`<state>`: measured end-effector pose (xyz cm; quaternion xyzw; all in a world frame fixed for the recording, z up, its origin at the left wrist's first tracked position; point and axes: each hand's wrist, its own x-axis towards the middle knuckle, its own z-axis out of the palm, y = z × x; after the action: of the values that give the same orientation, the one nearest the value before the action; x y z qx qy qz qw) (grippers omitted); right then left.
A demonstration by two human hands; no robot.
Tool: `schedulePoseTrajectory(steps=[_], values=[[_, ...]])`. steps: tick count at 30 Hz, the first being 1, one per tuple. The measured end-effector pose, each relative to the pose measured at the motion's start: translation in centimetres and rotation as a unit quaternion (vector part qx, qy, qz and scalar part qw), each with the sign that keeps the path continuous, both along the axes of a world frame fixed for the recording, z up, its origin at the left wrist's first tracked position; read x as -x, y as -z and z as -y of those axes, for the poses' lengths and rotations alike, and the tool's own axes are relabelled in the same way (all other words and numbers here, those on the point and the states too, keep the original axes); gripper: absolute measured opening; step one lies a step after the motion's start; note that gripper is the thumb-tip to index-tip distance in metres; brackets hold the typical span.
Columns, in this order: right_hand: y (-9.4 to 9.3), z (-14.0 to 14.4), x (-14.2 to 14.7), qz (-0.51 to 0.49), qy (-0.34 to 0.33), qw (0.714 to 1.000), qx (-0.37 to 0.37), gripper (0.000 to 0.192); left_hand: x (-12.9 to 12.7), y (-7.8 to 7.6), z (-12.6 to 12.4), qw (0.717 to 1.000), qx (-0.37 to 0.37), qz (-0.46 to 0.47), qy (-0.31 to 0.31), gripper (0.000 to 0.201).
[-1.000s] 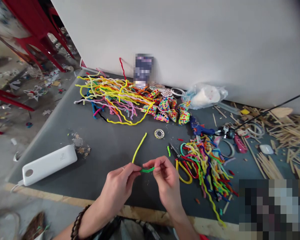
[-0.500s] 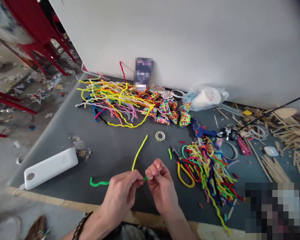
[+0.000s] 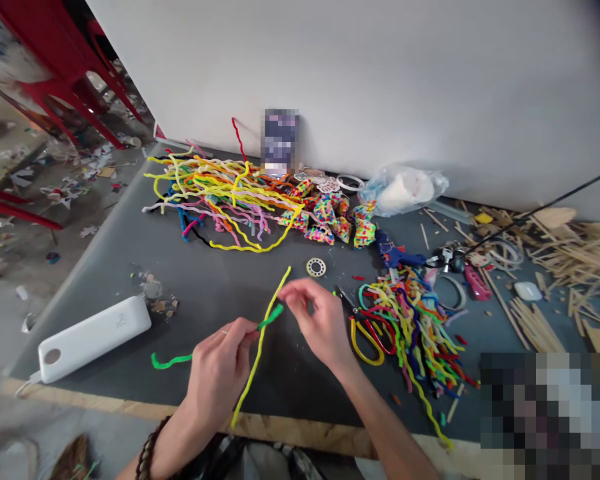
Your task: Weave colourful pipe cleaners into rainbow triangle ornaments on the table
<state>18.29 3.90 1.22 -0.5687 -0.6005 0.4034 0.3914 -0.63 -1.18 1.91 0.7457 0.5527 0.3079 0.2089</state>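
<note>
My left hand (image 3: 223, 363) is closed on a green pipe cleaner (image 3: 173, 362). One end of it curls out on the left, and a short end points up to the right past the fingertips. Beneath that end, a yellow pipe cleaner (image 3: 253, 370) lies slanted on the dark table (image 3: 300, 393). My right hand (image 3: 317, 317) is just right of the green tip, its fingers curved and apart from the thumb, with nothing visible in them. Scissors (image 3: 367, 340) with yellow and red handles lie right of that hand, beside a pile of short pipe cleaner pieces (image 3: 420, 333).
Long pipe cleaners (image 3: 220, 193) are heaped at the back, beside colourful patterned bundles (image 3: 325, 217). A phone (image 3: 280, 141) leans against the wall. A white power bank (image 3: 95, 340) lies at left; a glue gun (image 3: 397, 253) and wooden sticks (image 3: 570, 267) at right.
My right hand has parted from the green pipe cleaner and moved slightly up. My left hand has shifted left, raising the green tip and uncovering more of the yellow pipe cleaner.
</note>
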Motion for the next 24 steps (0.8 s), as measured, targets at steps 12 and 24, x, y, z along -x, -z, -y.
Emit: schedulePoseTrajectory(steps=[12, 24], values=[[4.7, -13.1, 4.2, 0.301, 0.0, 0.948, -0.105, 0.015, -1.2, -0.4, 3.1, 0.991, -0.03, 0.056, 0.118, 0.017], [-1.8, -2.8, 7.7, 0.166, -0.204, 0.938, -0.227, 0.02, -1.7, -2.7, 3.6, 0.963, -0.032, 0.085, 0.255, 0.025]])
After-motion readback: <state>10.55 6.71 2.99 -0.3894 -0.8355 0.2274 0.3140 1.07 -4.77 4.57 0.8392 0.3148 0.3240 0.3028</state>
